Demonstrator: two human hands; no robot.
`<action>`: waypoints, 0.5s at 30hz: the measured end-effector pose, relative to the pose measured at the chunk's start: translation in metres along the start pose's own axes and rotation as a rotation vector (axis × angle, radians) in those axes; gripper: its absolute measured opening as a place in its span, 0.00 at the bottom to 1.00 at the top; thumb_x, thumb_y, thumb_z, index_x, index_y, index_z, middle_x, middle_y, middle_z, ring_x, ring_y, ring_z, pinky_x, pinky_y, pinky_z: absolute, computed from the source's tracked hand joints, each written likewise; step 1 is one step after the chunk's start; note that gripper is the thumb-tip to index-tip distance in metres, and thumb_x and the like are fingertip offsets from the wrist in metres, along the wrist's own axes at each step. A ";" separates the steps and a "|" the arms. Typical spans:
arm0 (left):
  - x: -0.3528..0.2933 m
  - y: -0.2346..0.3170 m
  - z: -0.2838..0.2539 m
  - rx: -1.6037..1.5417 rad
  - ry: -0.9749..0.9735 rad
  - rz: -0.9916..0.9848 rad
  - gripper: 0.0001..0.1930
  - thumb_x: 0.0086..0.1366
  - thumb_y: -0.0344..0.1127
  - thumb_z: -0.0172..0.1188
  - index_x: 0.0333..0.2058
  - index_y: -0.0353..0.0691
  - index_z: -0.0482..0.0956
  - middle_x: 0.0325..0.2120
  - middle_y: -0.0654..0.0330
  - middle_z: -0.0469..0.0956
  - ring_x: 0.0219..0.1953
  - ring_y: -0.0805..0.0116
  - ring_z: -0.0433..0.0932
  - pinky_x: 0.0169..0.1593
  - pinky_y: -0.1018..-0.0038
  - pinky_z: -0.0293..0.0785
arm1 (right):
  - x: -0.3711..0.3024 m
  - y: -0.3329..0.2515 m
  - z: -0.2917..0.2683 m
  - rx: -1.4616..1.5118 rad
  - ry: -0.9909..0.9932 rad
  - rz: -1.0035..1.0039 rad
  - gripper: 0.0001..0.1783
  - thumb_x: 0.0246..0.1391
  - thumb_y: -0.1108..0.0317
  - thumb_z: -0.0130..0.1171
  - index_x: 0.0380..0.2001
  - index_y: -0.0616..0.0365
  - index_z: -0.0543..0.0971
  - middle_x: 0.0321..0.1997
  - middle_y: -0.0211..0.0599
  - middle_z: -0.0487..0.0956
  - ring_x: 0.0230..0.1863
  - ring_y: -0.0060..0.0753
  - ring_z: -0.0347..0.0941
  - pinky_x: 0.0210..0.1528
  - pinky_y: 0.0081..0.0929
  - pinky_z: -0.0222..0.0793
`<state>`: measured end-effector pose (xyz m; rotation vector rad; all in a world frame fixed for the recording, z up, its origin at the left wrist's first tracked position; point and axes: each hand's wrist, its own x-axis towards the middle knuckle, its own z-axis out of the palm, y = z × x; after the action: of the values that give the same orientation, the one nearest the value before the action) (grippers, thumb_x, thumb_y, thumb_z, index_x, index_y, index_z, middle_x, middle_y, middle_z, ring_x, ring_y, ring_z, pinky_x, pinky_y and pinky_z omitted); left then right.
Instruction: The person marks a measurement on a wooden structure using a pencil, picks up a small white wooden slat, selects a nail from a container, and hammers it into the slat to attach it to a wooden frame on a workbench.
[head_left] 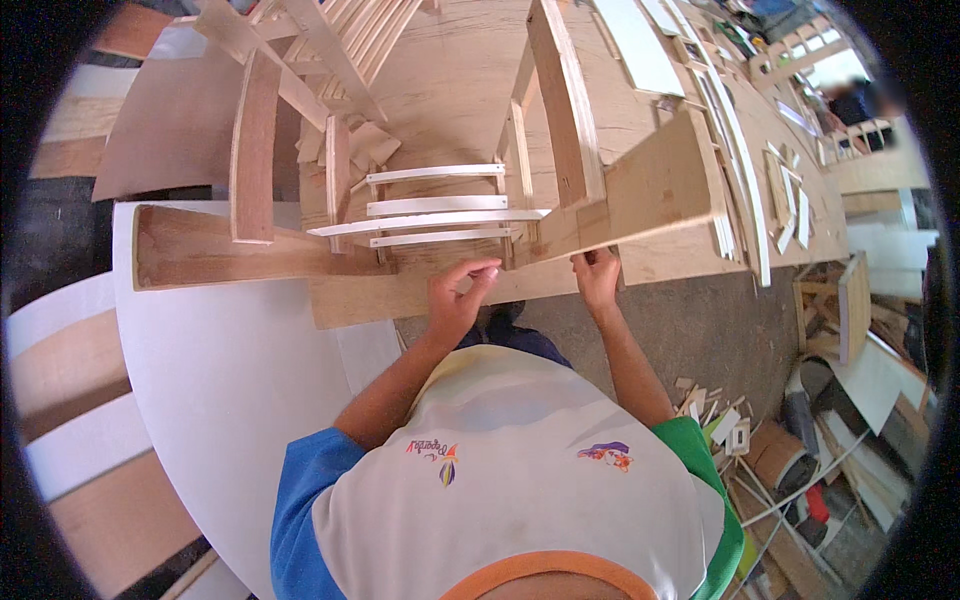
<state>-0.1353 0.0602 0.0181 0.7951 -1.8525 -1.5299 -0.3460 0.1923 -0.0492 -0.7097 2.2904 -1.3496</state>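
In front of me on the workbench stands a wooden frame with several pale cross slats (438,206) between upright posts. One longer, slightly bowed strip (425,222) lies across them. My left hand (460,300) is just below the slats at the bench edge, thumb and forefinger brought together; anything between them is too small to make out. At the right, my right hand (598,283) has its fingers curled up by the lower edge of a wide wooden board (665,185). Its fingertips are partly hidden, so what they hold cannot be made out.
A long board (190,250) sticks out to the left over a white sheet (215,400). Slatted wooden parts (350,45) stand at the back. White strips (735,170) lie along the bench's right side. Scrap wood (790,460) is heaped on the floor at right.
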 end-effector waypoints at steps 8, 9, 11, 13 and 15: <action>-0.003 0.012 -0.020 -0.484 0.083 -0.160 0.11 0.66 0.33 0.57 0.44 0.34 0.79 0.28 0.59 0.79 0.30 0.73 0.77 0.37 0.76 0.73 | -0.102 -0.106 0.006 0.494 -0.383 -0.143 0.07 0.58 0.69 0.59 0.35 0.62 0.76 0.20 0.32 0.75 0.19 0.21 0.68 0.21 0.21 0.64; -0.002 0.012 -0.023 -0.625 0.110 -0.180 0.12 0.66 0.34 0.56 0.45 0.34 0.79 0.28 0.59 0.78 0.29 0.73 0.76 0.36 0.76 0.72 | -0.107 -0.119 0.013 0.570 -0.478 -0.024 0.09 0.58 0.68 0.58 0.39 0.62 0.76 0.20 0.32 0.75 0.20 0.21 0.68 0.21 0.22 0.64; -0.001 0.010 -0.036 -0.772 0.154 -0.240 0.17 0.68 0.36 0.53 0.53 0.35 0.73 0.28 0.60 0.76 0.30 0.73 0.74 0.36 0.76 0.70 | -0.099 -0.145 0.035 0.686 -0.484 0.084 0.15 0.61 0.65 0.55 0.48 0.61 0.71 0.23 0.32 0.75 0.20 0.21 0.68 0.21 0.20 0.64; 0.001 0.015 -0.047 -0.854 0.161 -0.257 0.19 0.68 0.36 0.53 0.55 0.36 0.70 0.29 0.59 0.76 0.30 0.72 0.74 0.37 0.76 0.70 | -0.086 -0.159 0.052 0.817 -0.453 0.181 0.21 0.62 0.62 0.54 0.54 0.61 0.68 0.26 0.33 0.75 0.21 0.22 0.69 0.21 0.21 0.64; 0.001 0.018 -0.061 -0.878 0.149 -0.243 0.24 0.68 0.38 0.54 0.60 0.37 0.63 0.32 0.58 0.75 0.30 0.72 0.73 0.39 0.74 0.70 | -0.078 -0.168 0.066 0.964 -0.380 0.276 0.25 0.62 0.59 0.54 0.57 0.62 0.65 0.28 0.36 0.76 0.23 0.24 0.70 0.23 0.23 0.64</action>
<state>-0.0906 0.0238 0.0452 0.6747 -0.8280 -2.1094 -0.2088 0.1257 0.0743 -0.2627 1.1624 -1.7398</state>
